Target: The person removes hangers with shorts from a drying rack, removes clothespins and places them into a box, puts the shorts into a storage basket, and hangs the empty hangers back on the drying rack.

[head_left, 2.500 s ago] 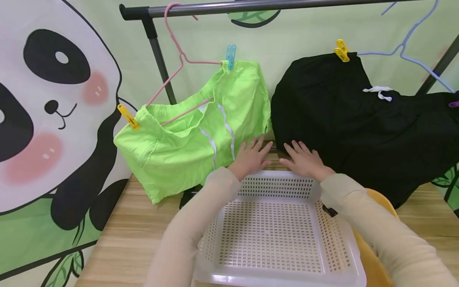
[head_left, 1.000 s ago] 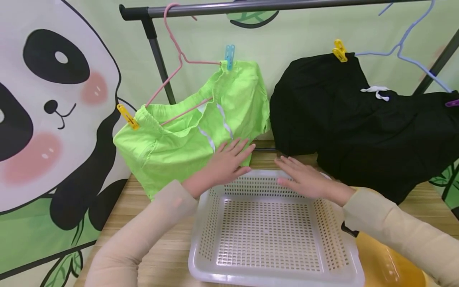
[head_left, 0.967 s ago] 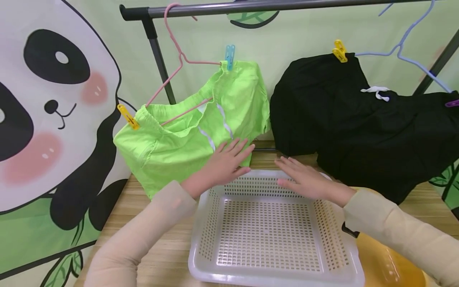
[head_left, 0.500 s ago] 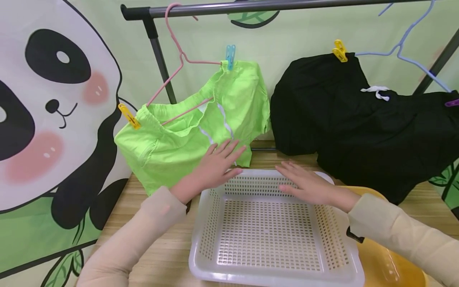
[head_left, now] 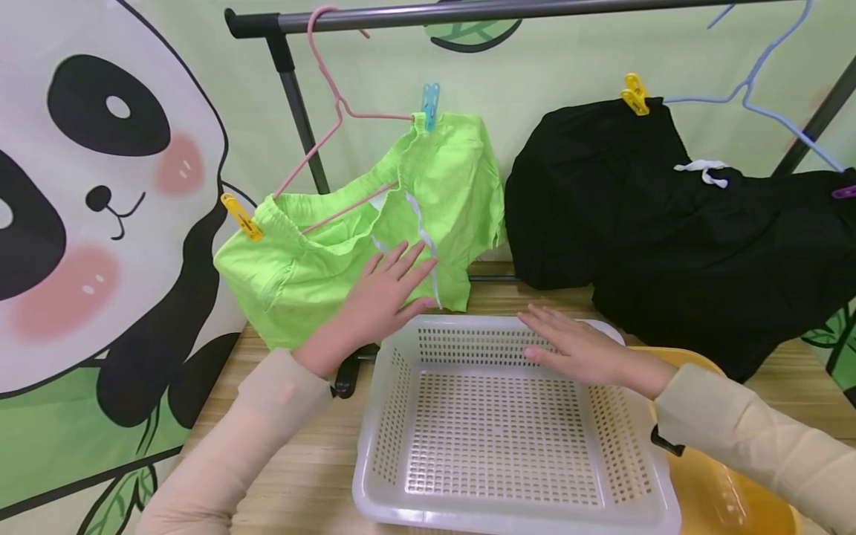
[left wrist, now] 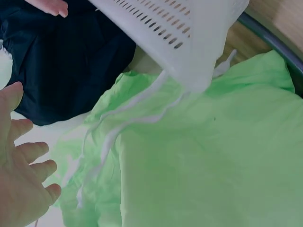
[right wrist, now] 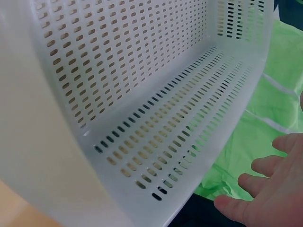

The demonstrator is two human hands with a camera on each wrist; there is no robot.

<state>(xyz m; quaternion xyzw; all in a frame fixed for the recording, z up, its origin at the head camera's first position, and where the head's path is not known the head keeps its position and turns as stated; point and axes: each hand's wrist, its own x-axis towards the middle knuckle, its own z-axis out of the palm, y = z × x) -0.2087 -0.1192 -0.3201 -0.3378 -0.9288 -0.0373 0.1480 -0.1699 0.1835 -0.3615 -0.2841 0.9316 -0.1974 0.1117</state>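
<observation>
- Left hand (head_left: 374, 301) has shifted left since the earlier frame, from the gap between the green shorts (head_left: 314, 276) and black shorts (head_left: 669, 230) to in front of the green pair. Right hand (head_left: 582, 348) has drawn back over the basket (head_left: 498, 438). Both garments hang where they were.
- Copy. Walk me across, left first?
- Panda backdrop (head_left: 137, 197) at far left. Then a yellow peg (head_left: 241, 217) at the green waistband's low end and a blue peg (head_left: 430, 106) at its high end, so that pair hangs tilted. Pink hanger (head_left: 342, 104) hooks over the rail (head_left: 468, 11).
- Left hand state?
- Spread, fingers straight, beside the white drawstrings (left wrist: 113, 132). Whether it touches the cloth, can't tell.
- Middle?
- Basket: white, perforated, sitting on the worktop (head_left: 314, 475), its far rim near the green hem.
- Right hand state?
- Fingers straight and close together, thumb apart, over the basket's far right corner. Contact with the rim: can't tell.
- Right end?
- Orange piece (head_left: 722, 490) beside the basket, partly under the right sleeve (head_left: 756, 438). Black shorts behind, on a blue hanger (head_left: 752, 80), purple peg (head_left: 844, 192) at the frame edge.
</observation>
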